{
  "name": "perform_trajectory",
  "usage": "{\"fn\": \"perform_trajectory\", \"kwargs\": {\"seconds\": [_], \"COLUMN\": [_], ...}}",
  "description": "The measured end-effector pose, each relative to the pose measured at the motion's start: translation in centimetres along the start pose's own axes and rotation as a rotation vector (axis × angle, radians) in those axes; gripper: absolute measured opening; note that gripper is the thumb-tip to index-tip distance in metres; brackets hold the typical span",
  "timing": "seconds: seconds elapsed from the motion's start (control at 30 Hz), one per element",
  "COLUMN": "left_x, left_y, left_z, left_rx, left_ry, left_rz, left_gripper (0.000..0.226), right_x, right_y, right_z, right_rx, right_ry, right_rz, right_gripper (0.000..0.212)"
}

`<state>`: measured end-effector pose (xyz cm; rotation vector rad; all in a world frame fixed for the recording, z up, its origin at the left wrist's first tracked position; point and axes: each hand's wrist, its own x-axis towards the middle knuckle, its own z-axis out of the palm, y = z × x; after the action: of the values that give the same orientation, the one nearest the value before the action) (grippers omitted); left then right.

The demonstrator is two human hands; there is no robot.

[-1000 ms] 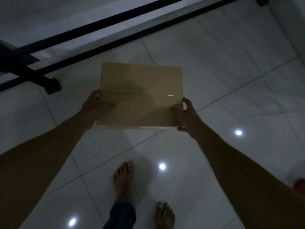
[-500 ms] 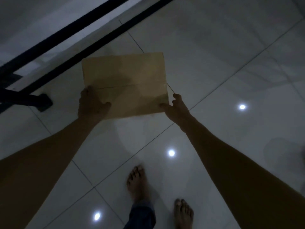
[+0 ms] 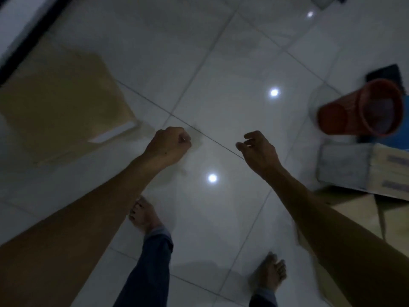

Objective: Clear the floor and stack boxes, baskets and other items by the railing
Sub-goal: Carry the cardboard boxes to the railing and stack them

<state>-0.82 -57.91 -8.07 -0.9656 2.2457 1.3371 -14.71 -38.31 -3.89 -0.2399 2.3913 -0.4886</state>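
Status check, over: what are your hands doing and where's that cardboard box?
Left hand curled, empty; right hand loose, empty. Cardboard box down by the railing. Orange basket lying on other boxes, right side, not yet cleared.

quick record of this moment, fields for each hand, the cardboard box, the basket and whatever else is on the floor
left hand: fingers curled into a fist, holding nothing
right hand: fingers loosely curled, holding nothing
cardboard box: on the tiled floor at left, beside the black railing, no hand on it
orange basket: on its side at right, open end toward the camera
other boxes: at the right edge, below the basket
lighting: dim, ceiling lights reflected in the tiles
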Motion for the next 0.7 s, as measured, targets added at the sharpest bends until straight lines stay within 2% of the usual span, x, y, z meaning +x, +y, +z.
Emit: {"fn": "perform_trajectory", "kwargs": {"seconds": [0.13, 0.27, 0.37, 0.47, 0.57, 0.7], "left_x": [-1.5, -3.7, -5.1, -5.7, -5.8, -3.9], "left_y": [7.1, 14.1, 18.8, 22.1, 25.9, 29.0], "left_z": [9.5, 20.9, 31.4, 39.5, 49.1, 59.0], "left_rx": [-0.006, 0.025, 0.045, 0.075, 0.161, 0.342], "left_ry": [-0.122, -0.231, -0.313, -0.359, -0.403, -0.428], "left_rz": [0.037, 0.06, 0.064, 0.065, 0.106, 0.182], "left_gripper": [0.006, 0.01, 0.013, 0.017, 0.03, 0.072], "right_x": [-3.0, -6.6, -9.8, -11.8, -12.6, -11.5], "right_y": [12.4, 26.2, 37.6, 46.3, 55.9, 65.1], "right_z": [-6.3, -11.3, -13.6, -13.8, -13.7, -12.8], "right_rx": [0.035, 0.101, 0.173, 0.259, 0.418, 0.576], "right_ry": [0.1, 0.216, 0.286, 0.395, 0.431, 0.37], "right_rz": [0.112, 0.21, 0.336, 0.481, 0.68, 0.796], "right_gripper": [0.04, 0.036, 0.034, 0.043, 0.052, 0.067]}}
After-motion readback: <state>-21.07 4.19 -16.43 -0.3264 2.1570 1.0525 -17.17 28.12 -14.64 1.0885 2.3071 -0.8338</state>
